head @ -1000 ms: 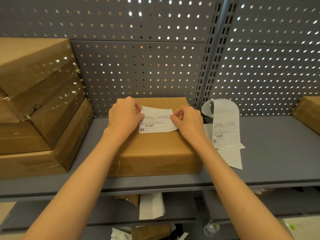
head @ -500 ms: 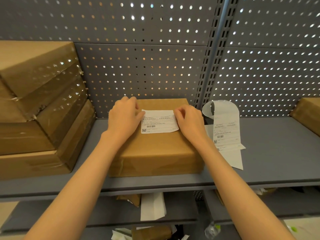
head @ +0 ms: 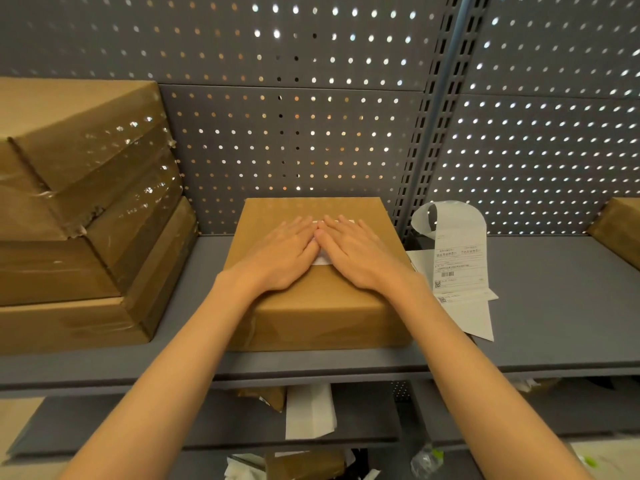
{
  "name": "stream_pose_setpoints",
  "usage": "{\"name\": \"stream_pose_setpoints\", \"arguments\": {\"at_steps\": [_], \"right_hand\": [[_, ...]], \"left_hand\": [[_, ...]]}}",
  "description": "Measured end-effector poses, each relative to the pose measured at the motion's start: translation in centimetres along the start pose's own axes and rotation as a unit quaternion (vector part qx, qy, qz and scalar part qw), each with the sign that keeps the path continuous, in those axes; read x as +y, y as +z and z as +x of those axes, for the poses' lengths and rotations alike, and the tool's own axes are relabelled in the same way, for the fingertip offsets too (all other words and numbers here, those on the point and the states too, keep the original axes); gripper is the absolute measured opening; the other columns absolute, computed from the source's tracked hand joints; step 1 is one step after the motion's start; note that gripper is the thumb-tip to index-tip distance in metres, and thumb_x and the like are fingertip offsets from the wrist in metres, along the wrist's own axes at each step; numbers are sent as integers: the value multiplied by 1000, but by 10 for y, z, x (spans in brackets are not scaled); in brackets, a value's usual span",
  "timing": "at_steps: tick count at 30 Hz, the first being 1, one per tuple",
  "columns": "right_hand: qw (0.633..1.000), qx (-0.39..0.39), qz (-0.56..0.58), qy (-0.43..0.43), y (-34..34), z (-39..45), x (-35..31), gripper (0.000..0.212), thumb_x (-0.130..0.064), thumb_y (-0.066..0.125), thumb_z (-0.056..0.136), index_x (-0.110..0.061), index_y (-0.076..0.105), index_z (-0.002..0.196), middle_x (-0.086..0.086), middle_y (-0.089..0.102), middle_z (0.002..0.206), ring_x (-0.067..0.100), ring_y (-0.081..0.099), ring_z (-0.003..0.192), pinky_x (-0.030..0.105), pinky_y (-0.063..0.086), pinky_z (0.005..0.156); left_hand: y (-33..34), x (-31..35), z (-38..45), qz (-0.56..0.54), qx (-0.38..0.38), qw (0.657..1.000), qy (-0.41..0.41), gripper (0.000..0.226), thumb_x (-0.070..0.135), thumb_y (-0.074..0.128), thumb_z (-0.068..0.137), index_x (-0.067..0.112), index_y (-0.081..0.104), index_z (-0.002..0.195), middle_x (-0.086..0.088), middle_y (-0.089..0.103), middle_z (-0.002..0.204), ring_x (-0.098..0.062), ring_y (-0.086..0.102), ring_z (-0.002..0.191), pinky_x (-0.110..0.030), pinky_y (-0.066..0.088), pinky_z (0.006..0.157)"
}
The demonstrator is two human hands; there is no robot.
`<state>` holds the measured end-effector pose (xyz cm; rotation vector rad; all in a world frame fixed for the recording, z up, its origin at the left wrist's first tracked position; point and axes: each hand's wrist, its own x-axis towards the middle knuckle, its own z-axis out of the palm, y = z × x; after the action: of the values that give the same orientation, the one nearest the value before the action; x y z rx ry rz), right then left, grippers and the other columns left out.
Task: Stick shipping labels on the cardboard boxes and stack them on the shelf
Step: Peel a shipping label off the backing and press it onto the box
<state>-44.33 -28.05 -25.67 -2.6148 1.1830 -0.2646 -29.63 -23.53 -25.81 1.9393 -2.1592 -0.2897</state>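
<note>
No grip: left hand point(head: 280, 258) and right hand point(head: 360, 258) spread flat, pressing label point(head: 322, 260) onto box point(head: 318, 306). Stacking on shelf point(head: 554, 306) pending.

Head view, close, angled down onto shelf point(head: 554, 306), perhaps chest-high

A stockroom; grey pegboard-backed shelving point(head: 554, 306), stacked taped cartons point(head: 79, 209), a shipping-label roll point(head: 457, 258).
</note>
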Motion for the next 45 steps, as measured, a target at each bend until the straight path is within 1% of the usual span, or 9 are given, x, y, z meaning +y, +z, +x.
{"name": "stream_pose_setpoints", "arguments": {"at_steps": [6,10,12,14,20,23,33,38,45], "right_hand": [[997,30,-12,65,-4,-4,10,52,-41,12,102,-19,24,148,0,19,157,17,13,145,41,4,118],[994,44,-12,95,-7,-8,17,53,-39,13,102,-16,29,146,3,21,156,21,13,144,42,4,117],[994,58,-6,87,-8,-11,15,52,-38,15,102,-12,29,146,4,21,156,21,13,144,39,4,117],[996,64,10,61,-7,-14,6,52,-37,17,102,-11,25,147,3,18,157,18,10,145,34,3,117],[999,31,22,-3,4,-24,-23,48,-27,17,104,-8,24,147,7,20,156,16,12,145,26,4,115],[1000,23,-12,6,5,-28,-23,49,-31,17,103,-12,25,147,4,22,156,16,14,144,30,7,116],[992,64,-61,88,0,-41,-2,52,-35,15,102,-11,30,146,6,25,155,20,19,143,36,12,116],[996,76,-27,35,2,-45,-18,51,-33,19,103,-10,25,148,5,19,156,15,13,144,28,7,117],[997,64,-35,-16,11,-58,-31,47,-29,21,103,-12,25,147,4,23,155,12,16,144,24,5,116]], "left_hand": [[-3,-9,-3,30,2,999,-45,51,32,18,102,12,16,150,-3,9,158,-15,7,146,-29,4,117],[-11,-10,-13,45,21,996,-70,50,29,18,103,7,23,147,-8,18,156,-19,15,144,-31,9,115],[-12,-7,-17,51,34,995,-73,51,29,18,103,4,23,146,-9,20,155,-20,16,143,-29,8,114],[-10,-2,-20,42,36,996,-63,52,29,18,103,5,14,149,-8,11,158,-17,7,145,-27,3,116],[-3,15,-24,25,17,999,-14,51,29,14,103,10,10,150,-4,5,159,-13,2,146,-24,0,115],[0,11,-28,35,-6,999,-10,50,29,14,103,13,11,150,-2,6,159,-12,3,145,-25,1,115],[-6,-3,-42,66,18,996,-59,51,31,15,102,12,14,150,-2,11,158,-17,10,145,-29,6,117],[-5,13,-46,67,60,996,-23,51,28,18,102,8,15,149,-6,10,158,-16,5,146,-25,0,115],[5,26,-57,49,31,998,20,50,30,15,103,13,11,150,-1,8,158,-9,4,145,-18,-5,112]]}}
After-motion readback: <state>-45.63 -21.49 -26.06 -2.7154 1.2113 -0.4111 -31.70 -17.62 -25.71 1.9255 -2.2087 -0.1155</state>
